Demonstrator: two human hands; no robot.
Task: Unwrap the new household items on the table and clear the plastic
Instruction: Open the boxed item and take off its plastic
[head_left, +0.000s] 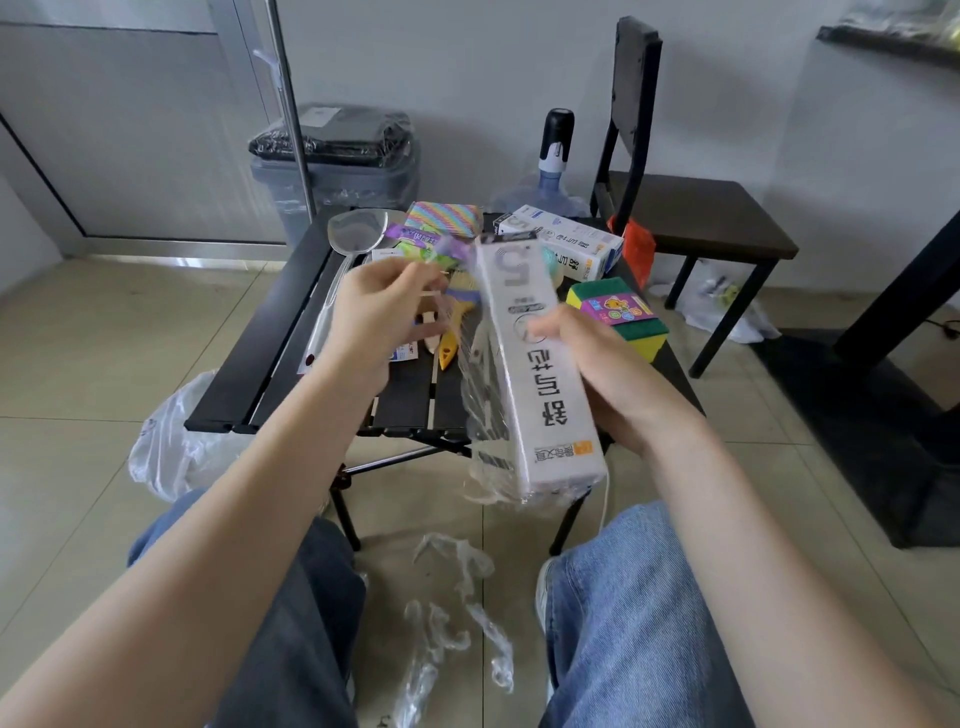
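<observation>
My right hand (582, 358) grips a long white box (540, 374) with dark lettering, held above the near edge of the small black table (270, 353). Clear plastic wrap (488, 410) hangs loose off the box's left side and near end. My left hand (379, 317) pinches a stretched piece of that wrap up by the box's far end. On the table lie a metal spatula in plastic (353, 234), a yellow brush (457, 306), a wrapped sponge pack (618, 314), a second white box (566, 241) and a striped cloth pack (441, 215).
Torn clear plastic strips (457, 608) lie on the tiled floor between my knees. A white plastic bag (171, 447) sits left of the table. Behind the table stand a grey bin (332, 171), a water jug (550, 182) and a dark chair (691, 208).
</observation>
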